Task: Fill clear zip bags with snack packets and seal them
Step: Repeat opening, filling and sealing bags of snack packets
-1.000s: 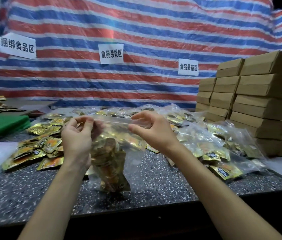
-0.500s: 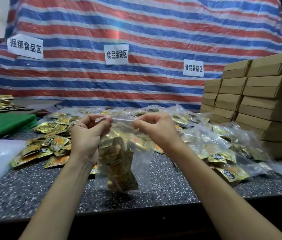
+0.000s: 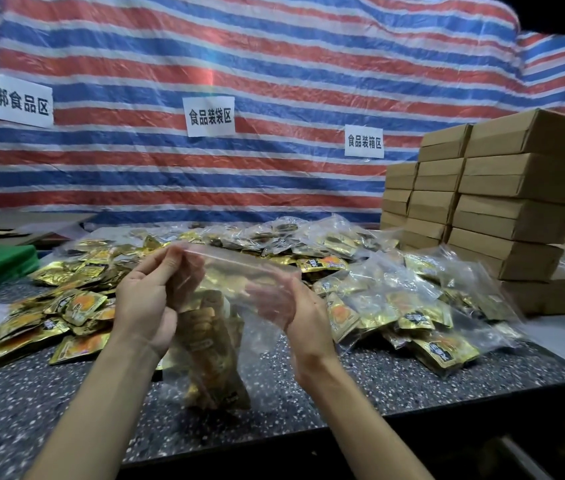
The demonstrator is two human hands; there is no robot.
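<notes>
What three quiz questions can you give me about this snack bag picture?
1. True or false: the snack packets inside the held clear zip bag are gold.
2. Where are the cardboard boxes stacked? A) on the left B) on the right C) on the floor
3. Fill in: the left hand pinches the bag's ____ edge.
Key: 1 true; 2 B; 3 top.
</notes>
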